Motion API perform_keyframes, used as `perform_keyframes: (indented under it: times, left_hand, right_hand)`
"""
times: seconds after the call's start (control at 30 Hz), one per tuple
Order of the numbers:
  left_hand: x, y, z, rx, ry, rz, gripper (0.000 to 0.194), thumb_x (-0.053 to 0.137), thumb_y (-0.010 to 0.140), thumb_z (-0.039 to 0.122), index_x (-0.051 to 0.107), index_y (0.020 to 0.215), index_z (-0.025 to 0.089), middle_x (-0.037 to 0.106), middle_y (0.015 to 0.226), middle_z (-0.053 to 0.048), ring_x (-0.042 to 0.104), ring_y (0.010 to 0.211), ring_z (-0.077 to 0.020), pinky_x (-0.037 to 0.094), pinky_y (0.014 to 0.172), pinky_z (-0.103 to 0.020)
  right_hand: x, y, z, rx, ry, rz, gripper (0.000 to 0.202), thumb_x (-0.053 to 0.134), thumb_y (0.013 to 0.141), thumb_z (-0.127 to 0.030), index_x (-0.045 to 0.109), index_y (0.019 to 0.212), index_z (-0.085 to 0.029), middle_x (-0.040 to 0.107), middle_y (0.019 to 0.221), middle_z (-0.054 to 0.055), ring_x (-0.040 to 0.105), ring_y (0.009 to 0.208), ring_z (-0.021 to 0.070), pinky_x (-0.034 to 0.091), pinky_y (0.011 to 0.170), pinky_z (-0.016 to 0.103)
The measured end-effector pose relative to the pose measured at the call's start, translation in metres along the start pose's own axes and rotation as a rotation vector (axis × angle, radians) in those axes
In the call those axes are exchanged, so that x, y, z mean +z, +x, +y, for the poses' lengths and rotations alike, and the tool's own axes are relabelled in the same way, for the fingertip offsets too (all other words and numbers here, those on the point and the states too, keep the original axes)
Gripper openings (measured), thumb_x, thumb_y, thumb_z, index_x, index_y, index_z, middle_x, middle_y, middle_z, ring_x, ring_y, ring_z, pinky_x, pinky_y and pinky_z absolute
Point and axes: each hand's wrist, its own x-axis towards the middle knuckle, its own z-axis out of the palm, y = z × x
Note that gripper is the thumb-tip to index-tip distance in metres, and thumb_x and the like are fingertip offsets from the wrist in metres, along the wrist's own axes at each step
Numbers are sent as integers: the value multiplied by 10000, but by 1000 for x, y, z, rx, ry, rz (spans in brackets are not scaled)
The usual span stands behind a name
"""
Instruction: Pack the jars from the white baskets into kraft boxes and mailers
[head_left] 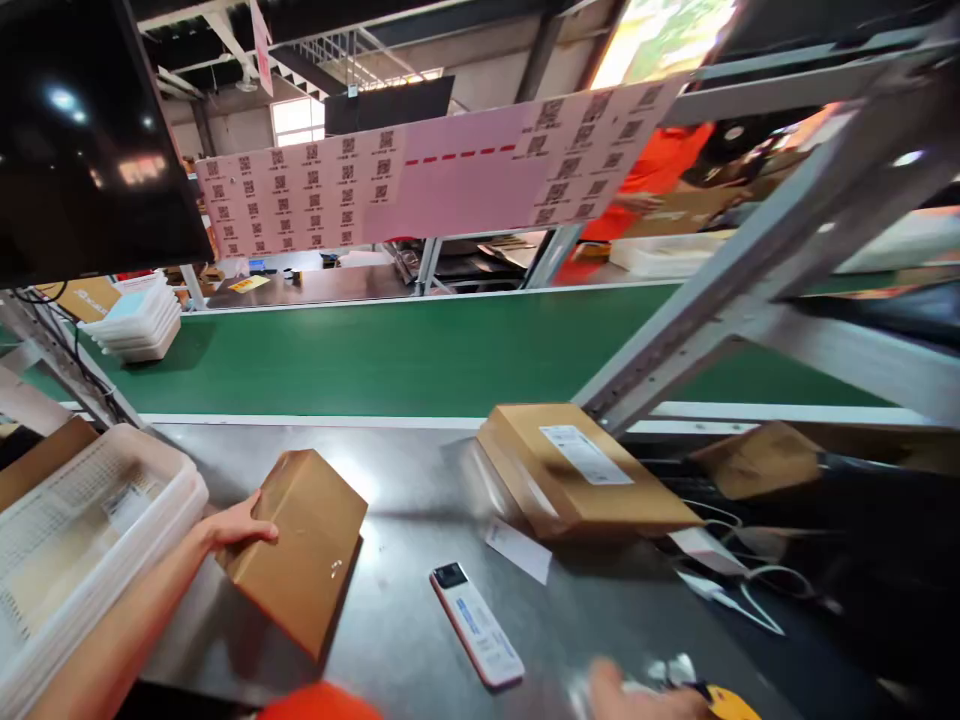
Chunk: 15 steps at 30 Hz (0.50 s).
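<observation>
My left hand [238, 528] grips a small brown cardboard box [304, 540] by its left side, thumb on the near face. The box is tilted on the metal table. At the bottom edge is my right hand [637, 695], blurred by motion and partly cut off. Beside it show a yellow piece [731, 703] and some whitish, shiny bits; what they belong to is unclear, and whether the fingers hold them cannot be told. Between the hands lies a phone [478, 625] with a dark camera block. Behind it a white paper slip [519, 550] rests near a larger labelled carton [581, 470].
A white plastic bin [169, 470] stands at the left. Beyond the table runs a green conveyor belt [360, 360] with stacked white trays [139, 320]. White cables [750, 590] lie at the right. A metal frame post [720, 270] and a monitor [90, 150] flank the table.
</observation>
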Motion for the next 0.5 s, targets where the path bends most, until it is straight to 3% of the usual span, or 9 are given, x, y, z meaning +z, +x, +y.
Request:
perform_keyframes:
  times: [0.03,0.07,0.17,0.27,0.3,0.4,0.5]
  left_hand:
    - [5,-6,-10,-39,-99,-7,931,807,617,573,454,1432,291,658,1458,-83,623,1326,-322,506,1099,-471]
    - [13,-11,-19,-84,-165,9,906,792,629,586,461,1423,300,655,1461,-78,601,1355,-336,488,1119,-516]
    - [48,-24,-41,-145,-239,120,785,610,757,674,480,1429,289,652,1467,-96,572,1397,-355,451,1149,-600]
    - [85,-29,-59,-40,-307,245,732,382,911,681,456,1510,268,561,1584,-92,550,1442,-276,422,1222,-486]
    - [93,-30,-64,74,-276,285,744,376,937,652,417,1560,247,490,1644,-98,489,1496,-261,378,1263,-463]
    - [91,-50,-69,157,-22,447,668,458,951,570,506,1541,260,444,1673,-96,395,1558,-274,273,1330,-461]
    - [50,-98,-53,248,204,680,566,502,961,537,598,1473,315,362,1716,-56,426,1534,-284,315,1317,-472]
  right_hand:
    - [13,-16,-31,-66,71,-83,899,363,929,-616,269,1648,-84,396,1552,396,371,1457,612,357,999,810]
    - [27,-36,-64,-223,158,-223,910,336,958,-598,277,1610,34,392,1542,429,342,1482,599,355,1077,779]
    - [70,-112,-156,-564,310,-490,714,302,1020,-533,501,1518,-62,564,1533,238,490,1473,370,413,1217,537]
    - [99,-188,-218,-1009,365,-730,563,293,1068,-369,508,1545,-161,542,1593,134,449,1519,285,356,1267,534]
    - [105,-208,-230,-1134,349,-780,547,308,1068,-342,506,1552,-179,543,1593,124,455,1516,283,370,1258,541]
    - [124,-244,-244,-1351,234,-814,524,432,1032,-374,556,1523,-240,551,1581,103,499,1483,322,419,1218,575]
    - [140,-249,-238,-1450,151,-747,570,547,968,-484,582,1503,-290,491,1614,88,498,1475,377,426,1199,629]
